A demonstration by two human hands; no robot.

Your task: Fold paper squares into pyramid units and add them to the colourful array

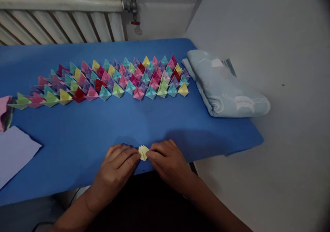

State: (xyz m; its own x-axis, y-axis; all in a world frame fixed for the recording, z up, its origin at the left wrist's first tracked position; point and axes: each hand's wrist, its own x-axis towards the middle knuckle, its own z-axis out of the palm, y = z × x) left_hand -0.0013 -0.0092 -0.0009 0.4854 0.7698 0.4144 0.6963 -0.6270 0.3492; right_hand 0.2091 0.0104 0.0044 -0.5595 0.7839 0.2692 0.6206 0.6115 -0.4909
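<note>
Near the front edge of the blue table, a small folded piece of pale yellow paper is held between my two hands. My left hand pinches its left side, fingers closed. On its right side, my right hand grips it between thumb and fingers. The paper has pointed tips at the top and a crease down its front. Beyond my hands, several rows of folded paper boats in pink, yellow, green, blue, purple and red stand across the table.
The blue table carries a folded light-blue cloth at the right, beside the wall. Purple paper lies at the left, with pink paper behind it. A white radiator stands beyond the far edge.
</note>
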